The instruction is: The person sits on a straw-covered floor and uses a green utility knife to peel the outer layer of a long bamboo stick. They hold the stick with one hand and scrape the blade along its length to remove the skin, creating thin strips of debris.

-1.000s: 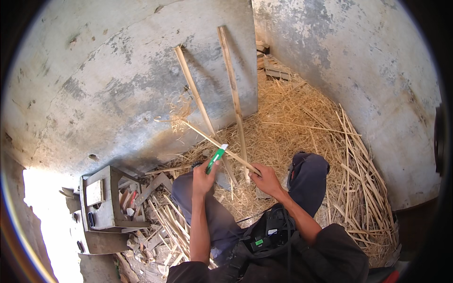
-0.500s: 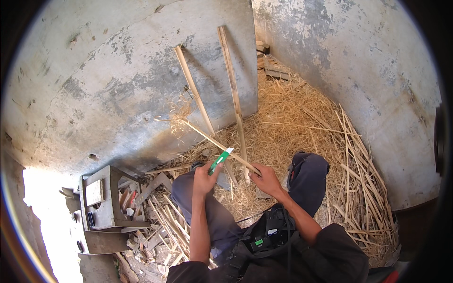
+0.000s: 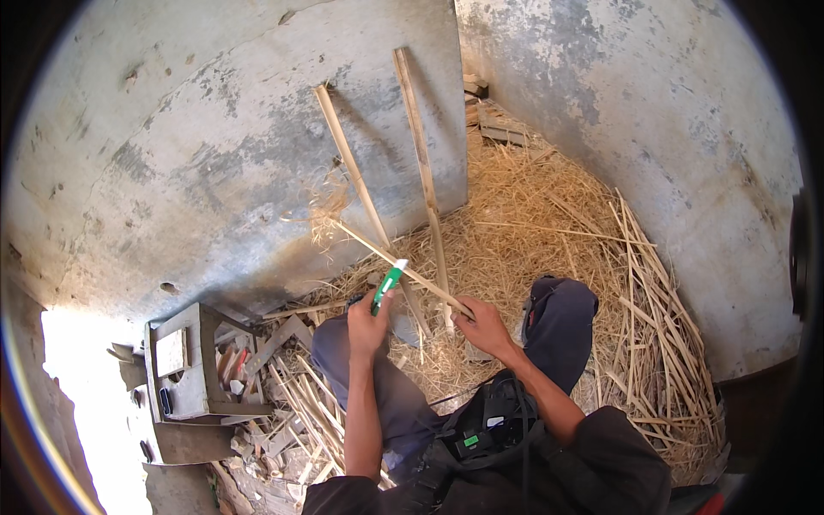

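A green utility knife [image 3: 389, 286] is gripped in my left hand [image 3: 367, 326], its blade end against a thin pale wooden strip [image 3: 367, 244]. My right hand [image 3: 485, 329] is closed around the strip's near end. The strip slants up to the left, and a tuft of fine curled shavings [image 3: 329, 206] clings to its far end. Beyond my hands, two longer wooden strips lean on the wall: one on the left [image 3: 348, 154] and one on the right [image 3: 421, 146].
Straw-like shavings [image 3: 532, 197] cover the floor ahead. Cut strips [image 3: 648, 343] are heaped along the right wall [image 3: 678, 154], and more strips [image 3: 300, 403] lie left of my leg. A worn wooden box-like stand [image 3: 184, 373] with odds and ends inside is at the left.
My left hand has slid the knife a little up and to the left along the strip. My right hand has stayed in place on the strip's near end.
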Motion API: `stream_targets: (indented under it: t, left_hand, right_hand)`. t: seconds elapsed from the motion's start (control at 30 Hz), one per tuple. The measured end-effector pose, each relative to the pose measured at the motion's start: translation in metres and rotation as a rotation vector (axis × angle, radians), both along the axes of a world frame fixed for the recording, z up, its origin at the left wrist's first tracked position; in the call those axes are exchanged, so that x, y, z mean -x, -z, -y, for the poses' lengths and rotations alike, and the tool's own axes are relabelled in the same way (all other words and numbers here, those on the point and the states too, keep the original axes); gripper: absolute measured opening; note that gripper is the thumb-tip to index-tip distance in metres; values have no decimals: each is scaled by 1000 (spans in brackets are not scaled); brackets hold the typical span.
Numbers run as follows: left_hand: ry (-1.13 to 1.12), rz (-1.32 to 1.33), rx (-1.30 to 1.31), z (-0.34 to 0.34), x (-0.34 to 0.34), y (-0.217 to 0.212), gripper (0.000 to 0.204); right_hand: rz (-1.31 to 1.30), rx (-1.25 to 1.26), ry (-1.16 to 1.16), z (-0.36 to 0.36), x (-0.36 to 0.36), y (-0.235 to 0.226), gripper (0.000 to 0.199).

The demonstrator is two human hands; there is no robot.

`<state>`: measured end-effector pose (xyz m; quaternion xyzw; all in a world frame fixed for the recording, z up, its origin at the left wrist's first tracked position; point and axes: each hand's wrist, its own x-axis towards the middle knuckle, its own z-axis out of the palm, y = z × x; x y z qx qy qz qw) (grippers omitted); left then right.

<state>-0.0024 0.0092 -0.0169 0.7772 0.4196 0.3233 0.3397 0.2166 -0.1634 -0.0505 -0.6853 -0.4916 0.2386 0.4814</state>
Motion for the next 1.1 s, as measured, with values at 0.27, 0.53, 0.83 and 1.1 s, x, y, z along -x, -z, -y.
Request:
stream_targets:
  t: [0.27,0.53,0.83,1.1]
  left_hand:
    - [175,-5,-5,0,0,-1,38]
    - [-16,67,-16,-8,0,3,36]
    - [39,-26,-16,0,1,0,38]
    - [122,2,72,-7,1,8,38]
  right_hand:
    - [54,-94,7,-2,3,9,23]
    - [30,-15,-17,-1,3,7,32]
    - [53,-75,3,-4,2,16,30]
    - [30,-59,4,-2,3,11,26]
